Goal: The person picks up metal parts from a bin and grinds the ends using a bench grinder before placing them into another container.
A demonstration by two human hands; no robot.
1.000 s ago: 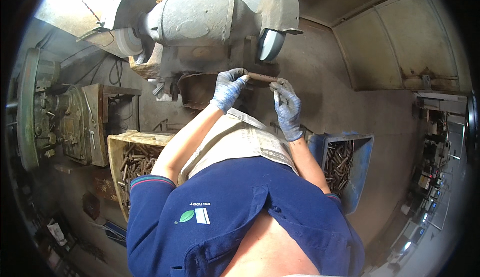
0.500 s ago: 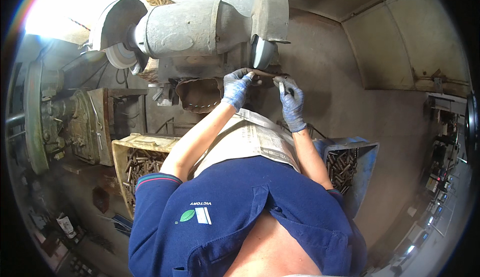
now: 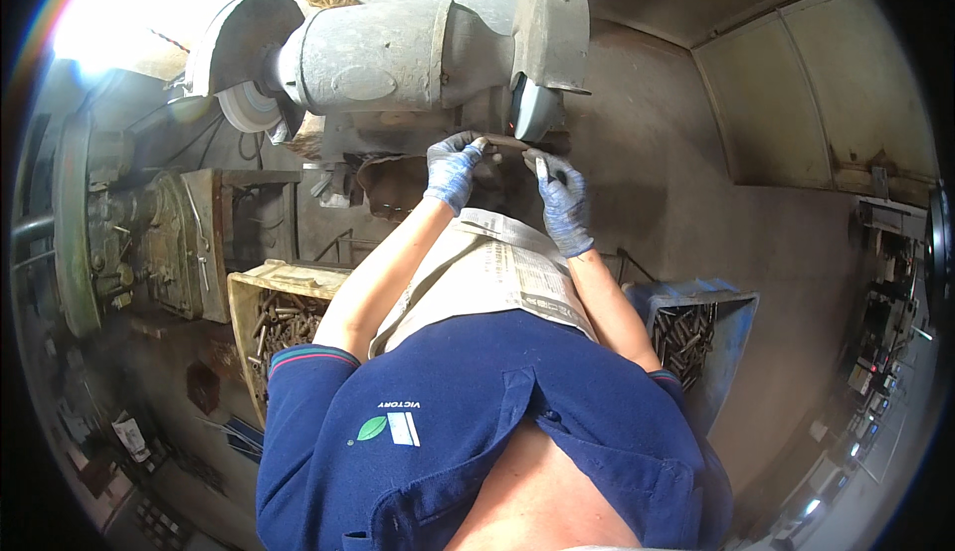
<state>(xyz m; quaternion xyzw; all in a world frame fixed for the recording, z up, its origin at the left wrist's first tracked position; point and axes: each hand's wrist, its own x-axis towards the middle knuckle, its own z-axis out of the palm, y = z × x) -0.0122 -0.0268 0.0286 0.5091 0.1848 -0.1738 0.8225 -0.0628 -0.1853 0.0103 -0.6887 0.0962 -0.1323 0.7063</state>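
A grey bench grinder stands in front of me, with its right-hand grinding wheel showing below the guard. Just under that wheel I hold a thin, dark brown metal bar roughly level between both hands. My left hand, in a blue and grey glove, pinches its left end. The gloved right hand is closed at the other end, fingers partly hidden. A tiny red glint shows at the wheel's lower edge, by the bar. Whether bar and wheel touch I cannot tell.
Metal pieces fill a yellowish bin at my left and a blue bin at my right. Newspaper covers my lap. The grinder's white left wheel is exposed. A green machine stands further left.
Both hands and the bar have shifted left relative to the right-hand wheel, so the wheel sits nearer the bar's right end. The view has turned slightly.
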